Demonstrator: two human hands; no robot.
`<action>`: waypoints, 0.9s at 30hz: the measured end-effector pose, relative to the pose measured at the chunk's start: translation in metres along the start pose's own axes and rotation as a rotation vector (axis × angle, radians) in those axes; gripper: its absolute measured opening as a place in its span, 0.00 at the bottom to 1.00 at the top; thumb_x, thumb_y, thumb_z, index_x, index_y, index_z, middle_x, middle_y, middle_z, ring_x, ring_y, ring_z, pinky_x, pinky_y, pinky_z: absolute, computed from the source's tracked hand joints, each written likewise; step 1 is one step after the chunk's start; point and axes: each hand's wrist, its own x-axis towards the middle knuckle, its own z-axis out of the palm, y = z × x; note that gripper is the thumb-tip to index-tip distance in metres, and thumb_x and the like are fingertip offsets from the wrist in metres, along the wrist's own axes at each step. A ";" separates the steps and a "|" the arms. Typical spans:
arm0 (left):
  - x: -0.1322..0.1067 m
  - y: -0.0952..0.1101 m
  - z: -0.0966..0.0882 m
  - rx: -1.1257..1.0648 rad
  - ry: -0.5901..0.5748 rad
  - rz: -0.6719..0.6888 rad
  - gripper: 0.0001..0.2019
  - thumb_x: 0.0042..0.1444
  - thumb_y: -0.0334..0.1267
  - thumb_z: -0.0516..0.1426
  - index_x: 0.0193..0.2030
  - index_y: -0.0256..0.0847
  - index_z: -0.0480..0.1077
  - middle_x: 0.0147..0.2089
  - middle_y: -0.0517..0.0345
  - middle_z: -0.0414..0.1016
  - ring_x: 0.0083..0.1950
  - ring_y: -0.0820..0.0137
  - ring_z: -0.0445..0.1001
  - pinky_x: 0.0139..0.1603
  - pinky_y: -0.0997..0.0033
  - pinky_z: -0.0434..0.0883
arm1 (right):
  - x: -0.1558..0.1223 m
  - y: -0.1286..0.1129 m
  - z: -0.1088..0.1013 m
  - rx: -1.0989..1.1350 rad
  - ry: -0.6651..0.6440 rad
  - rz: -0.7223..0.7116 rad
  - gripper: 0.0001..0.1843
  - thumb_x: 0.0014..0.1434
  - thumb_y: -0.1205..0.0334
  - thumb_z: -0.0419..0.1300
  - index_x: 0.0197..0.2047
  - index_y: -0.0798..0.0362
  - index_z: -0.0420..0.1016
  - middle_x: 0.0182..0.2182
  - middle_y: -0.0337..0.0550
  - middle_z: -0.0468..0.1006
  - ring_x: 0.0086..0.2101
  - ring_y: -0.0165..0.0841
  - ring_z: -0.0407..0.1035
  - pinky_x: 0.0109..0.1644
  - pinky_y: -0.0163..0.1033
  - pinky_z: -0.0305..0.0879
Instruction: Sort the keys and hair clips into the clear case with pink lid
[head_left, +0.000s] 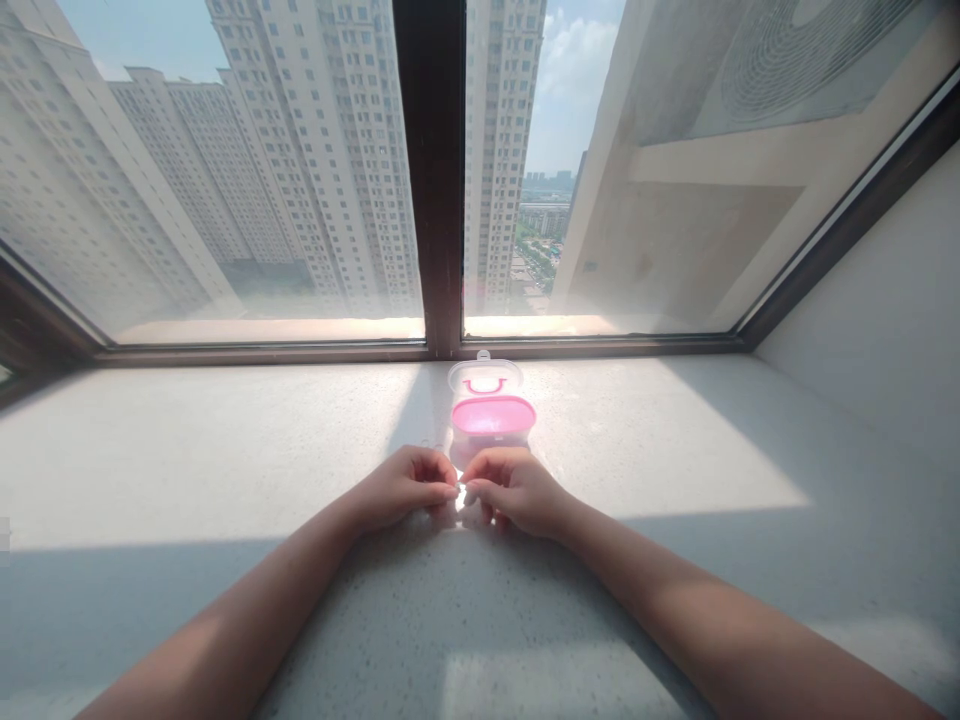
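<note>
My left hand (415,485) and my right hand (512,488) meet over the pale speckled sill, fingertips almost touching. Each is closed in a pinch of thumb and forefinger. A tiny bright, pale piece (460,487) shows between the fingertips; it is too small to name. Just beyond the hands stands an oval plastic box (493,437) with a pink rim and clear walls. Its clear lid (485,374), with a pink handle, lies tipped back toward the window. A few small clear bits (429,444) lie behind my left hand, too faint to make out.
The speckled windowsill (225,450) runs across the view, with patches of sun and shade. Behind it rises a window with a dark brown frame (439,180). A white wall (877,300) closes the right side. Tall buildings stand outside.
</note>
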 end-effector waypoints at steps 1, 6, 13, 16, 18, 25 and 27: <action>0.000 0.000 0.000 -0.003 -0.003 0.003 0.08 0.49 0.37 0.63 0.30 0.34 0.72 0.24 0.59 0.71 0.26 0.75 0.68 0.29 0.76 0.64 | 0.000 0.000 -0.001 -0.002 -0.003 -0.002 0.08 0.54 0.60 0.62 0.32 0.57 0.73 0.21 0.38 0.73 0.17 0.26 0.67 0.14 0.28 0.61; 0.001 -0.001 0.000 -0.004 -0.010 0.018 0.08 0.50 0.37 0.63 0.30 0.34 0.72 0.25 0.59 0.71 0.27 0.74 0.69 0.30 0.75 0.65 | 0.000 0.004 -0.003 0.013 -0.060 0.027 0.09 0.53 0.60 0.64 0.32 0.57 0.72 0.22 0.40 0.75 0.19 0.26 0.68 0.17 0.28 0.63; 0.001 -0.004 -0.001 0.010 -0.005 0.019 0.08 0.51 0.38 0.62 0.30 0.34 0.71 0.26 0.58 0.72 0.27 0.74 0.70 0.30 0.74 0.65 | 0.001 0.005 -0.003 0.005 -0.063 0.070 0.11 0.51 0.58 0.65 0.31 0.57 0.71 0.22 0.40 0.75 0.19 0.26 0.68 0.17 0.28 0.63; 0.001 -0.003 -0.001 0.010 -0.016 0.013 0.08 0.51 0.38 0.62 0.30 0.34 0.71 0.26 0.58 0.72 0.27 0.74 0.70 0.30 0.74 0.66 | 0.001 0.005 -0.001 -0.007 -0.069 0.074 0.12 0.52 0.56 0.65 0.30 0.57 0.71 0.21 0.40 0.74 0.19 0.27 0.68 0.18 0.29 0.63; 0.001 -0.002 -0.001 0.008 -0.026 0.016 0.08 0.51 0.38 0.63 0.31 0.33 0.71 0.26 0.57 0.72 0.28 0.74 0.70 0.30 0.74 0.66 | -0.001 0.004 0.000 -0.020 -0.075 0.060 0.12 0.52 0.56 0.65 0.30 0.57 0.71 0.21 0.40 0.74 0.19 0.27 0.68 0.18 0.30 0.64; -0.003 0.002 0.002 -0.191 -0.020 0.026 0.11 0.49 0.34 0.63 0.38 0.35 0.68 0.30 0.57 0.72 0.28 0.74 0.71 0.31 0.73 0.68 | -0.002 -0.021 -0.018 -0.400 0.414 -0.366 0.08 0.54 0.59 0.61 0.29 0.55 0.74 0.19 0.37 0.69 0.20 0.27 0.61 0.23 0.33 0.58; -0.003 0.003 0.003 -0.207 -0.035 0.019 0.10 0.49 0.33 0.64 0.37 0.34 0.68 0.28 0.57 0.72 0.28 0.73 0.71 0.30 0.72 0.69 | 0.002 -0.028 -0.034 -0.512 0.571 -0.328 0.09 0.55 0.58 0.59 0.28 0.55 0.74 0.17 0.36 0.67 0.19 0.27 0.59 0.23 0.34 0.56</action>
